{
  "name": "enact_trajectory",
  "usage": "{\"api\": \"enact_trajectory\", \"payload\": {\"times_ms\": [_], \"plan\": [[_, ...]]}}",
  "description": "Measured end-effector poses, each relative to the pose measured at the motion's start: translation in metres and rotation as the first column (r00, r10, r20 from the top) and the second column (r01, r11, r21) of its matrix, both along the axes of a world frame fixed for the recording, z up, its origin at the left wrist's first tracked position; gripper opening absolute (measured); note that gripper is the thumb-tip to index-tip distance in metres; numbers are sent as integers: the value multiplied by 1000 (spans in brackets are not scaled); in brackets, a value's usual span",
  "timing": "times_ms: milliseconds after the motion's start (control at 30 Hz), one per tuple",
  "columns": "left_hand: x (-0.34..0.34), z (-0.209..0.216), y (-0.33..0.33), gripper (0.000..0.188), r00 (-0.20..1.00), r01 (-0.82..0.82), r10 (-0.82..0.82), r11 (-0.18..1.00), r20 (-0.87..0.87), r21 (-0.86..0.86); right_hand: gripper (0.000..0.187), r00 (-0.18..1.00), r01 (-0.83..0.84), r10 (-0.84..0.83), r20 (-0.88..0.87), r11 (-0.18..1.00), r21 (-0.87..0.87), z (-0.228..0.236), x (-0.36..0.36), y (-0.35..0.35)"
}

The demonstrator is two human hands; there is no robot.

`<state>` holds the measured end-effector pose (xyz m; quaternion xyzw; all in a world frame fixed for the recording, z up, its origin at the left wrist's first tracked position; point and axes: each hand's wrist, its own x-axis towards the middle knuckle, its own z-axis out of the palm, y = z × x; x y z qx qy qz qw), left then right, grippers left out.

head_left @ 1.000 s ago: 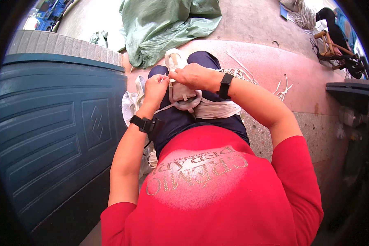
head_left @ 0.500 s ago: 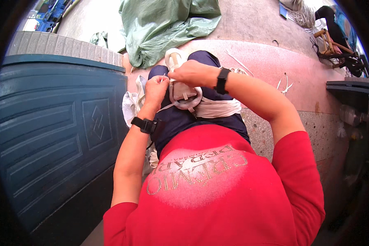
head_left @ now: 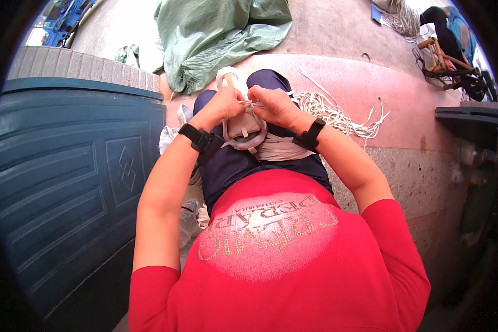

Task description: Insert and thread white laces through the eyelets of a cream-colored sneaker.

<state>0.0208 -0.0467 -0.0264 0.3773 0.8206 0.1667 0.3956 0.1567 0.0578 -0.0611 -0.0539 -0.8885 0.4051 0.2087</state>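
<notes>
A beige and white shoe lies on my lap between my thighs, its opening toward me and its toe pointing away. Over its upper, my left hand and my right hand are close together. Both have their fingers pinched on a thin white shoelace, which runs across the small gap between them. My hands hide the middle of the shoe. A flat bundle of pale laces lies across my lap, just right of the shoe's opening.
Loose white laces spread over the pink floor at the right. Beyond my knees lies a green tarp. A blue panelled door stands close on my left. White cloth shows beside my left thigh, and a wooden frame stands far right.
My right hand has come back toward me and turned, meeting the left over the shoe. My left hand has shifted right and slightly away from me. More loose laces on the floor now show.
</notes>
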Motion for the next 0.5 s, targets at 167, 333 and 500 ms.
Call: {"api": "enact_trajectory", "payload": {"times_ms": [167,333,500], "plan": [[9,-8,-2,9,941,119,-74,986,-330,116,20,1000,11,-11,-1,998,-61,-6,-1,2],[20,6,-2,18,540,613,-88,723,-837,319,28,995,70,-94,-11,811,-581,-22,-18,24],[16,3,-37,9,462,616,-32,731,-886,295,29,913,39,327,244,526,-849,3,-26,28]]}}
